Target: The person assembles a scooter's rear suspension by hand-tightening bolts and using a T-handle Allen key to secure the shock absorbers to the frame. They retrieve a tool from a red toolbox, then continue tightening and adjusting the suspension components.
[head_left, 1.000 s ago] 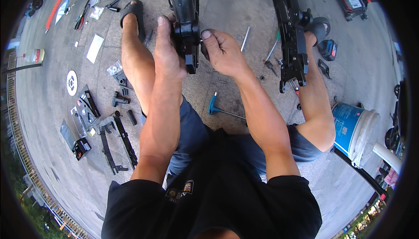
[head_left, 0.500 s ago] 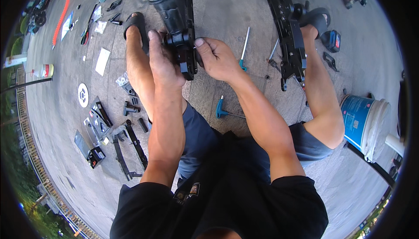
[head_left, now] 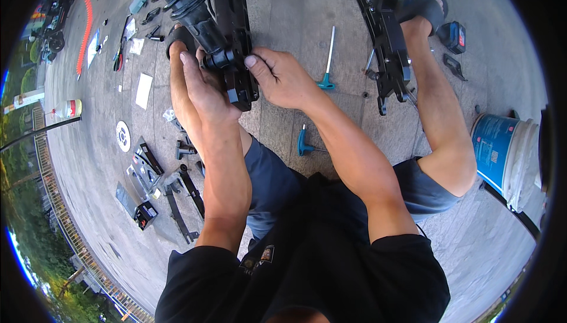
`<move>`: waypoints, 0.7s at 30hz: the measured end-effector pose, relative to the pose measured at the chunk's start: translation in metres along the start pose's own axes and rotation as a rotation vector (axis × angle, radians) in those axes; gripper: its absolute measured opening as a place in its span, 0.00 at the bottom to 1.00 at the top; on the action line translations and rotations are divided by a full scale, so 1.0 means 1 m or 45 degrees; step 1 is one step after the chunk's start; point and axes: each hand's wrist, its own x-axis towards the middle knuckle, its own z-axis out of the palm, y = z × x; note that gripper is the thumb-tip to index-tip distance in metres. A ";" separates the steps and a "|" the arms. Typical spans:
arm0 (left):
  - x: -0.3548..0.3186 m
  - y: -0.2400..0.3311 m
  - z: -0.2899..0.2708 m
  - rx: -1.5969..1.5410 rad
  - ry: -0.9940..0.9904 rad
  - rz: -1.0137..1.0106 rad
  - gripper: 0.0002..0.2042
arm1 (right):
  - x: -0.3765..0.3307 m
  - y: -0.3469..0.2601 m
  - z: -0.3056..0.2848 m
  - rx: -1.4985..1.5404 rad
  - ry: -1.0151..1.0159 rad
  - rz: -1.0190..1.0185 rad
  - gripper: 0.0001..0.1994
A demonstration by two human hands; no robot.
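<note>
A black shock absorber (head_left: 198,25) with a coil spring slants down beside a black metal arm (head_left: 229,4), and its lower end meets the arm between my hands. My left hand (head_left: 208,90) is wrapped round this lower end from the left, thumb up along its side. On the opposite side my right hand (head_left: 282,78) is closed, its thumb and curled fingers pinched against the arm's edge. Whatever those fingertips pinch is hidden. To the right a second black metal arm (head_left: 387,45) hangs down, with no hand on it.
Two T-handle hex keys, one long (head_left: 329,57) and one short (head_left: 304,143), lie on the paving. Loose black parts (head_left: 190,193), a white disc (head_left: 123,136) and a paper sheet (head_left: 143,90) lie left. A blue-and-white bucket (head_left: 502,157) and a battery pack (head_left: 453,38) are right.
The shock absorber's lower end and both hands have shifted a little left in view, and the shock absorber shows at a steeper slant. Both hands keep their hold. The whole view has turned slightly.
</note>
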 end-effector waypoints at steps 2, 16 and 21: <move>0.001 0.001 0.001 0.052 -0.013 0.026 0.29 | 0.001 0.000 -0.001 -0.068 0.020 0.049 0.15; -0.002 0.001 -0.001 0.052 0.011 0.075 0.26 | 0.004 0.012 -0.009 -0.028 -0.055 -0.139 0.06; -0.002 0.000 -0.004 -0.026 0.003 0.072 0.26 | 0.008 0.017 -0.011 -0.079 -0.075 -0.315 0.07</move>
